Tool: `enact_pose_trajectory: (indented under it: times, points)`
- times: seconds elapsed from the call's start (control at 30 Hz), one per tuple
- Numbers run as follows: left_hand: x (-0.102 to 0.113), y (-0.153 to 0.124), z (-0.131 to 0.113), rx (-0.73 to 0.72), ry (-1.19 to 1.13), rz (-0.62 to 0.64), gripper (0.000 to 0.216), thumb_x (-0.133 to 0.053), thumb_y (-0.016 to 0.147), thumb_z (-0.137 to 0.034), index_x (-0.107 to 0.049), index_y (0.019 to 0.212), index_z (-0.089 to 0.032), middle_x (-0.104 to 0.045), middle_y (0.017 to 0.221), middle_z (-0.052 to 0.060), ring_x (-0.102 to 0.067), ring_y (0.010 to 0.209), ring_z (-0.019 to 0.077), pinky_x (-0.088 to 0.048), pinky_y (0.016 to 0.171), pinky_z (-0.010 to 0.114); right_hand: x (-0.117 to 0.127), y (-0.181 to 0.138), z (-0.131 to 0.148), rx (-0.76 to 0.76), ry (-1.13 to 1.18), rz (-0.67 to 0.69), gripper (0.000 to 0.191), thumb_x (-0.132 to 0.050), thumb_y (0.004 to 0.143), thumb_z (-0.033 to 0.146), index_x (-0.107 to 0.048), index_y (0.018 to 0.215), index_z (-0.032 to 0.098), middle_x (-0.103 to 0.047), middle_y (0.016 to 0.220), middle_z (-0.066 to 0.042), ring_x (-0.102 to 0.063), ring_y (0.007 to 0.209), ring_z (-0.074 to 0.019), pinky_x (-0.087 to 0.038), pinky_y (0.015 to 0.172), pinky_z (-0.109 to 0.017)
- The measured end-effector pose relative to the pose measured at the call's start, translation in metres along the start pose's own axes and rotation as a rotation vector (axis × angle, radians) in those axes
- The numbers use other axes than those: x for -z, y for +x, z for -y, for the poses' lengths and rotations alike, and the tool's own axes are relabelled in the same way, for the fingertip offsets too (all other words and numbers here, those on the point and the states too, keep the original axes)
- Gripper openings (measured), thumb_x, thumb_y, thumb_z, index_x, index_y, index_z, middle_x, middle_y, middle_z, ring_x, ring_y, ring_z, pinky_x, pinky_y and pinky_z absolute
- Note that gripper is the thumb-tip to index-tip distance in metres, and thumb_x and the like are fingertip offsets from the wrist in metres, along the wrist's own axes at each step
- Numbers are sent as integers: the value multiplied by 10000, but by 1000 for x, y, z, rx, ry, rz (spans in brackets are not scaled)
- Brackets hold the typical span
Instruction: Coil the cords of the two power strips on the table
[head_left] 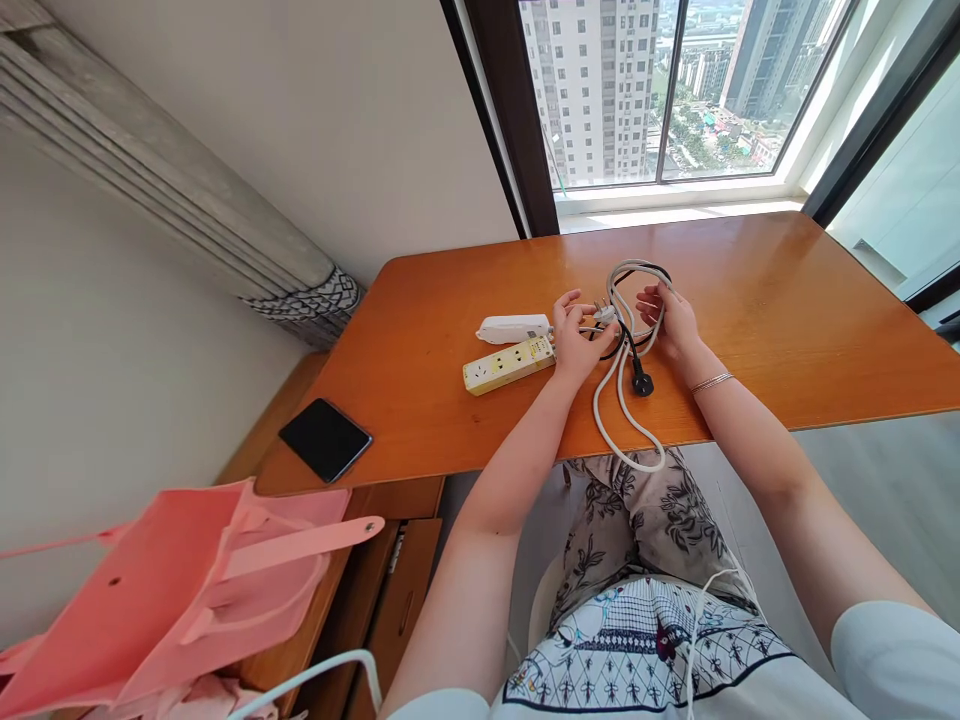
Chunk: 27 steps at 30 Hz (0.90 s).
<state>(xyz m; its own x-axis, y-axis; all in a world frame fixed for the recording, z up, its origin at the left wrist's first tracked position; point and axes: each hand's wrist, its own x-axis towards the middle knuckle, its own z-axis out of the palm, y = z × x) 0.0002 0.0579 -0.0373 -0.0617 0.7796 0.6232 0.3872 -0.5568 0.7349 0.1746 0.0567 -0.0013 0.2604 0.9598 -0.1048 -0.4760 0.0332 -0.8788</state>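
Note:
Two power strips lie side by side on the wooden table (787, 300): a white one (514, 328) behind a yellowish one (508, 365). My left hand (576, 338) rests just right of them, fingers pinched on a white plug (604, 313). My right hand (671, 320) is curled round a bundle of white and black cables (634, 285) looped between both hands. A black plug (642, 383) lies below the bundle. One white cable loop (626, 440) hangs over the table's front edge.
A black phone (325, 439) lies on the table's near left corner above wooden drawers (390, 600). A pink bag (172, 590) sits at lower left. Folded grey fabric (247, 250) leans along the wall. A window (660, 90) stands behind the table.

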Motion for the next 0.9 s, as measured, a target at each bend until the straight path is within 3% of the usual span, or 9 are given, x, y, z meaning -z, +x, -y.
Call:
enact_pose_trajectory:
  times: [0.1, 0.23, 0.43, 0.7, 0.9]
  points:
    - [0, 0, -1, 95, -106, 82, 418, -712, 849, -621, -678, 947, -216, -686, 1047, 74, -663, 811, 156, -568, 731, 295, 4, 4, 5, -35, 23, -73, 229, -800, 798, 375, -636, 816, 217, -677, 722, 40, -597, 580, -61, -465, 533, -168]
    - [1, -1, -4, 151, -219, 175, 447, -494, 978, -622, -664, 901, -216, -711, 872, 35, -652, 733, 150, -557, 712, 289, 7, 6, 8, -66, 100, -16, 155, -760, 776, 282, -633, 838, 218, -627, 694, 55, -528, 537, -54, -445, 509, -168]
    - [8, 0, -12, 132, -14, 227, 167, -602, 917, -362, -644, 850, -215, -704, 818, 20, -634, 736, 168, -534, 725, 309, 11, 9, 11, -48, 156, 98, 104, -706, 793, 270, -639, 856, 224, -588, 686, 58, -531, 546, -61, -484, 538, -179]
    - [17, 1, -23, -92, 384, 618, 73, -675, 770, -253, -648, 711, -219, -747, 826, 55, -674, 861, 265, -484, 914, 445, 15, 12, 8, 119, 176, 124, 178, -753, 785, 321, -652, 902, 232, -480, 643, 87, -485, 519, -37, -470, 539, -150]
    - [24, 6, -17, -59, 386, 621, 130, -635, 788, -238, -587, 668, -227, -686, 742, 38, -630, 757, 234, -477, 798, 390, 20, 18, 7, 239, 96, 39, 284, -759, 814, 478, -677, 974, 259, -392, 606, 99, -417, 474, -40, -406, 489, -163]
